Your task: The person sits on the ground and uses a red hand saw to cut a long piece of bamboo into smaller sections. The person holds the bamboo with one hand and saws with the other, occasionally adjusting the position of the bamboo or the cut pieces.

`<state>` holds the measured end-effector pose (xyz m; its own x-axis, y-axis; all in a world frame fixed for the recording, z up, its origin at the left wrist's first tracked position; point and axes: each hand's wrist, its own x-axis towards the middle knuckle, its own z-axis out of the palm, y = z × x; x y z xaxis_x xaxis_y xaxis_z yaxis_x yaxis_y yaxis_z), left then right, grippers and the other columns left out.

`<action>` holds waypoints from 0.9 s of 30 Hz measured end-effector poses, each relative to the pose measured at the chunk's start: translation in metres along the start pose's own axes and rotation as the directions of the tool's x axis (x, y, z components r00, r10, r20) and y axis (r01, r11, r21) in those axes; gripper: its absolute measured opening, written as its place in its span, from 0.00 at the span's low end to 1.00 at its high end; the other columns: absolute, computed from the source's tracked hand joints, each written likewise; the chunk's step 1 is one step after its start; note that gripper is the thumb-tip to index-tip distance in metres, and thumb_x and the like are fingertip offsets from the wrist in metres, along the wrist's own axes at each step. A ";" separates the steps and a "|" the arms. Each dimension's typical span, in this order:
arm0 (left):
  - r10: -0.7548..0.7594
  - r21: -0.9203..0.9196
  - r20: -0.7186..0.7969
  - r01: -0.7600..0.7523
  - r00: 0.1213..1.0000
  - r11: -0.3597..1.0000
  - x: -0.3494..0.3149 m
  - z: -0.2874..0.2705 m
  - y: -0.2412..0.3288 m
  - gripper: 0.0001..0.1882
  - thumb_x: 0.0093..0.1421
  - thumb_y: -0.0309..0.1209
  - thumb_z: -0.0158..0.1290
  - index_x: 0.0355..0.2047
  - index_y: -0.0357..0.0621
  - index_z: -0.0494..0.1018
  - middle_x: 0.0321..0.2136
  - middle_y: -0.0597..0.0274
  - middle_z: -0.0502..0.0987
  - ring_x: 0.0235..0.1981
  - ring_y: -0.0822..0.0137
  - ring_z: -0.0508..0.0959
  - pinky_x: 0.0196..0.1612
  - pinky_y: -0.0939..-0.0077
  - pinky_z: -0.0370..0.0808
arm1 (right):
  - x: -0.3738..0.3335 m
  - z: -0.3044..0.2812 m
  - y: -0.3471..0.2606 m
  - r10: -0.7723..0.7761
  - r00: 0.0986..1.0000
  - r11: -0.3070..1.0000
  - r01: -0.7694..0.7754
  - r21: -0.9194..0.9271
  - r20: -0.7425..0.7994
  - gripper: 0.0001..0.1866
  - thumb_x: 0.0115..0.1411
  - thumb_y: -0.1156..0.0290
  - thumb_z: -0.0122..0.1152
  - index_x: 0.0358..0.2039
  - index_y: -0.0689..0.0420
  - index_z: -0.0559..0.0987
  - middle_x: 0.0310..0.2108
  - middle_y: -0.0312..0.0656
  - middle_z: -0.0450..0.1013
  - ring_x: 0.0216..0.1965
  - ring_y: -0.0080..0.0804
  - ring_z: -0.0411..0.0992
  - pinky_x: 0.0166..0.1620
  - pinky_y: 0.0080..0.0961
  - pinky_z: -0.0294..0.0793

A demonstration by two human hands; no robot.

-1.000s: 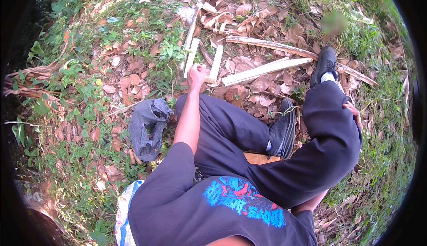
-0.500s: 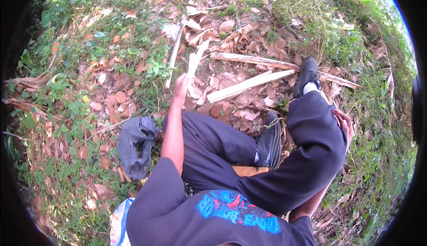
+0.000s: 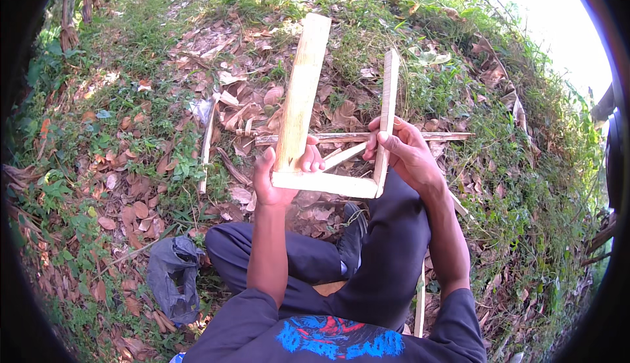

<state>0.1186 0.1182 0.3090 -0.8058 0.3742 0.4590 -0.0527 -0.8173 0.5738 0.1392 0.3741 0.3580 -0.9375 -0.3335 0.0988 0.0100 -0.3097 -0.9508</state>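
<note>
In front of my chest I hold up pale wooden pieces that make a U shape. A broad wooden board (image 3: pixel 305 81) rises at its left, a short crosspiece (image 3: pixel 328 183) runs along the bottom, and a thin wooden slat (image 3: pixel 388 91) stands at its right. My left hand (image 3: pixel 278 196) is wrapped round the corner of the board and crosspiece. With thumb and fingers, my right hand (image 3: pixel 415 156) pinches the slat above the other corner. The pieces touch at both corners; how they are fastened, I cannot tell.
Behind the pieces, a long rough stick (image 3: pixel 440 136) lies on dry leaves, and another pale strip (image 3: pixel 207 143) lies farther left. A dark plastic bag (image 3: pixel 173 278) sits beside my left knee. Another pale strip (image 3: pixel 420 304) lies by my right arm. Grass surrounds the leaves.
My right hand has come up from beside my right knee to the slat. My left hand has risen nearer, now gripping the joined pieces. My view has tilted upward.
</note>
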 end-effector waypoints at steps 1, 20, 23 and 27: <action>0.002 0.126 -0.016 0.000 1.000 0.992 -0.001 -0.002 -0.001 0.31 0.65 0.52 0.49 0.52 0.32 0.68 0.27 0.60 0.72 0.32 0.66 0.74 0.42 0.60 0.77 | -0.002 -0.003 0.001 -0.035 0.999 0.999 0.035 0.037 -0.002 0.21 0.66 0.66 0.62 0.54 0.63 0.69 0.39 0.46 0.76 0.41 0.33 0.77 0.48 0.32 0.79; 0.112 0.510 -0.272 0.044 0.956 0.859 0.000 -0.001 -0.031 0.16 0.72 0.42 0.48 0.40 0.39 0.71 0.27 0.59 0.78 0.29 0.71 0.78 0.37 0.75 0.75 | -0.014 -0.008 0.011 -0.193 0.976 0.981 0.193 -0.018 -0.096 0.18 0.67 0.69 0.62 0.52 0.61 0.69 0.36 0.35 0.69 0.38 0.21 0.71 0.48 0.27 0.76; 0.119 0.496 -0.279 0.037 0.953 0.868 -0.001 -0.003 -0.033 0.16 0.72 0.41 0.48 0.40 0.38 0.70 0.27 0.58 0.78 0.29 0.69 0.78 0.37 0.74 0.76 | -0.015 -0.011 0.012 -0.168 0.981 0.985 0.171 0.015 -0.093 0.17 0.67 0.68 0.61 0.52 0.61 0.69 0.35 0.34 0.69 0.37 0.22 0.71 0.47 0.26 0.75; 0.118 0.477 -0.278 0.030 0.953 0.878 0.002 -0.002 -0.033 0.15 0.71 0.39 0.48 0.40 0.38 0.70 0.27 0.56 0.77 0.29 0.66 0.78 0.35 0.71 0.76 | -0.013 -0.012 0.013 -0.179 0.979 0.981 0.185 0.050 -0.097 0.17 0.68 0.68 0.60 0.52 0.61 0.69 0.33 0.34 0.69 0.37 0.22 0.71 0.47 0.26 0.75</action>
<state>0.1169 0.1447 0.2896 -0.9382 0.1385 0.3173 0.2111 -0.4975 0.8414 0.1479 0.3851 0.3408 -0.9535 -0.1841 0.2387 -0.1460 -0.4105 -0.9001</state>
